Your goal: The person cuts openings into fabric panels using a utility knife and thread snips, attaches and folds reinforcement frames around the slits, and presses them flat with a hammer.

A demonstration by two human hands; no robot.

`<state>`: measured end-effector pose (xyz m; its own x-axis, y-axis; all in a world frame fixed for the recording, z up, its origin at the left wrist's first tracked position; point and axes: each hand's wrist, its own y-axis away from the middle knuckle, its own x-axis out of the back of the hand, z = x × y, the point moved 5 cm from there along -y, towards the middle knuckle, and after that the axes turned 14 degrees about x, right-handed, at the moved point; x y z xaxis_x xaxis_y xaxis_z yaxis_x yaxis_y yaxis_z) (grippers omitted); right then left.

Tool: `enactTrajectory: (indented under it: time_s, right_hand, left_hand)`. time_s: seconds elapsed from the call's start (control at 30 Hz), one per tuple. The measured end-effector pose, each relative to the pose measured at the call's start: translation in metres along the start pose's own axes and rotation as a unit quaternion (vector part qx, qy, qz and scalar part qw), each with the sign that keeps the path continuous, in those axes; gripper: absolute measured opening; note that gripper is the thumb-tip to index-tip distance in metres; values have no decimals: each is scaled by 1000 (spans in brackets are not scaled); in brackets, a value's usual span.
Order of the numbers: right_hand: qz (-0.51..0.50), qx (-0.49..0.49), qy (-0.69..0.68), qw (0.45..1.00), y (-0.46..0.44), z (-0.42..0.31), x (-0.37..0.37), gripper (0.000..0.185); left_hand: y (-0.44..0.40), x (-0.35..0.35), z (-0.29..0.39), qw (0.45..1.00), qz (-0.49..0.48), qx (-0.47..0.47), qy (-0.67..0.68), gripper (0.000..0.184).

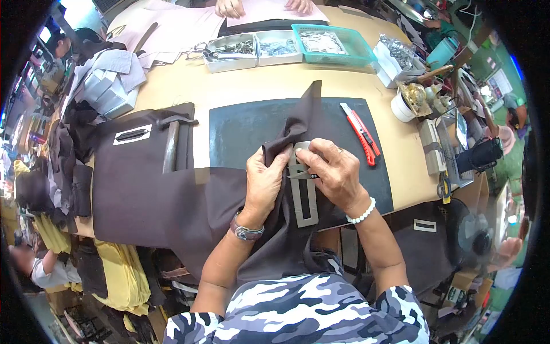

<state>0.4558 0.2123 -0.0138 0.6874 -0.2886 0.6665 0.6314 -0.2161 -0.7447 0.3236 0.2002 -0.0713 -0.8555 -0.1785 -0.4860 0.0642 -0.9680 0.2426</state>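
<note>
My left hand (262, 182) is closed, pinching a gathered fold of dark brown fabric (215, 200) between thumb and fingers. Close beside it, my right hand (337, 173) has its fingers curled at the upper end of a pale grey slotted strip (309, 222) on the fabric. A small pointed metal tool (298, 175) sticks out of the right hand towards the left; its exact kind is hard to make out. The fabric spreads over the table edge and my lap, and one corner rises past a black cutting mat (243, 129).
A red utility knife (362, 135) lies on the mat's right side. Left of the mat, a hammer (171, 146) rests on more brown fabric. Parts boxes (232, 63) and a teal basket (358, 60) stand behind. Another person's hands (230, 8) hold pink sheets at the far edge.
</note>
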Motion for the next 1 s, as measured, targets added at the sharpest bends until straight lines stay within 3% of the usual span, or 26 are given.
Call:
enactTrajectory:
  time_s: [0.17,0.43,0.53,0.77,1.0]
  right_hand:
    - [-10,1,-18,1000,-8,5,2,17]
    - [-1,-54,-124,991,-4,18,5,33]
    - [-64,-26,-92,993,2,7,1,33]
    - [-45,-5,-81,996,1,9,-4,22]
    - [-11,-202,-191,961,1,30,-14,11]
  left_hand:
    - [-3,2,-4,1000,-3,-18,-19,17]
    - [-3,5,-10,1000,0,28,-1,16]
    - [-4,5,-9,1000,-3,29,12,16]
    - [0,4,-9,1000,-18,25,-7,17]
    - [-4,6,-18,999,-42,33,-2,17]
